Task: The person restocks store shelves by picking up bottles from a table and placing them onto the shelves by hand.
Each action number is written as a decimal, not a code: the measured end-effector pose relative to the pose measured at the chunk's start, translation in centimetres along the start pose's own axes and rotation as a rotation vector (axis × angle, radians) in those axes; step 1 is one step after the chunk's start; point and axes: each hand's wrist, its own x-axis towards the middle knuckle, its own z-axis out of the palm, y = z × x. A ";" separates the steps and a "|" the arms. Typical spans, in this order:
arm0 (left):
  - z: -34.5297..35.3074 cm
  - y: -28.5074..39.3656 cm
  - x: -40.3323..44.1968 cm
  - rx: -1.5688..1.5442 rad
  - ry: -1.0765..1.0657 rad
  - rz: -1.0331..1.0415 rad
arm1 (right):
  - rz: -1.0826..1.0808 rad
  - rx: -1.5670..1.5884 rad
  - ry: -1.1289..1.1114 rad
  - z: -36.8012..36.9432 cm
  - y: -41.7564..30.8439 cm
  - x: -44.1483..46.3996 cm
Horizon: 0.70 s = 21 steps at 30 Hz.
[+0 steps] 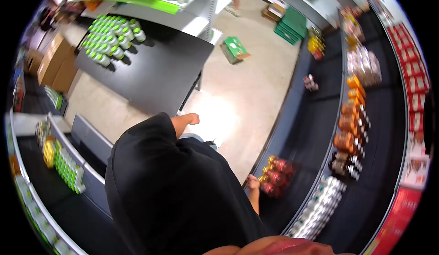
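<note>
My left hand (pixel 194 118) hangs over the pale floor beside the black table (pixel 155 83). Its fingers are curled in, and nothing shows in them. On the right, my right hand (pixel 252 182) is at the front edge of the low dark shelf, its fingers closed at the gold-capped neck of a red bottle (pixel 274 178). Several of these red bottles lie together in a small group there, with their gold caps towards me. Blur hides the exact fingertip contact.
White bottles with green caps (pixel 107 38) stand on the table. A green carton (pixel 235 48) lies on the floor, near stacked green crates (pixel 291 25). Orange-brown bottles (pixel 350 124) and white bottles (pixel 318 207) line the upper right shelf. Cardboard boxes (pixel 57 65) stand at left.
</note>
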 end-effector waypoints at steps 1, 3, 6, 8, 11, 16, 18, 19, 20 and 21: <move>-0.6 1.2 0.3 -0.089 0.015 0.010 | -0.074 -0.063 0.145 -0.5 -5.5 -1.4; -2.2 4.3 -0.9 -0.221 0.232 0.092 | -0.137 -0.120 0.165 -6.4 -8.9 5.8; -4.5 7.4 -3.6 -0.554 0.341 0.074 | -0.094 -0.203 0.182 -7.5 -17.1 8.5; -4.9 7.3 -5.3 -0.674 0.389 0.008 | -0.128 -0.261 0.170 -5.9 -21.4 11.8; -0.6 2.7 -5.8 -0.575 0.497 -0.122 | -0.098 -0.425 0.053 -0.3 -25.8 16.6; 9.8 -10.4 -6.5 -0.408 0.286 -0.605 | -0.166 -0.688 -0.338 18.6 -29.2 16.8; 12.6 -13.5 -7.0 -0.378 0.366 -0.657 | -0.354 -1.119 -0.694 26.9 -31.4 15.5; 11.6 -12.3 -9.5 -0.651 0.532 -0.691 | -0.526 -1.127 -0.806 31.1 -32.2 14.1; 10.5 -10.9 -11.7 -0.924 0.694 -0.720 | -0.687 -1.327 -0.903 35.2 -33.9 12.6; 10.6 -10.3 -11.7 -1.033 0.777 -0.727 | -0.696 -1.423 -0.905 38.7 -34.5 13.0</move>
